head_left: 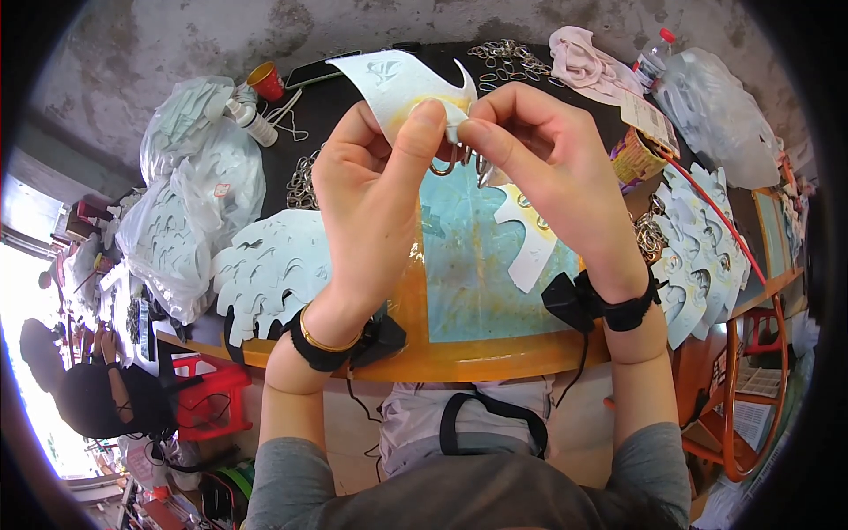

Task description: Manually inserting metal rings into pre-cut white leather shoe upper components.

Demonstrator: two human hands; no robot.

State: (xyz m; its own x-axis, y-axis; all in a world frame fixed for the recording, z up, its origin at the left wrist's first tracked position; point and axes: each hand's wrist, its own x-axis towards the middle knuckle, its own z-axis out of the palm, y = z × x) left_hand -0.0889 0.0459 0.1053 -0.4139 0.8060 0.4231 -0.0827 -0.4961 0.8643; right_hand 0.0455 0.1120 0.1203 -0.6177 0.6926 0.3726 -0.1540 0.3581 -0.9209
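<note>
Raised over the table is a white cut-out piece [389, 84] with a curved edge, a printed mark and yellowish stains. My left hand [371, 194] grips it, thumb pressed on its lower part. The fingers of my right hand [561, 150] are closed on a narrow folded tab at its right end. Below the tab, metal rings [448, 164] show between my hands; my fingers partly hide how they are attached. Under my right hand, a similar white piece [528, 269] lies on the blue mat [468, 296].
Stacked white pieces lie at left [274, 256] and right [702, 265]. Metal rings [512, 64] are heaped at the back, with more beside both hands. Plastic bags [199, 212], a red cup [266, 81], a white bottle [252, 124] and a pink cloth [587, 66] surround the work area.
</note>
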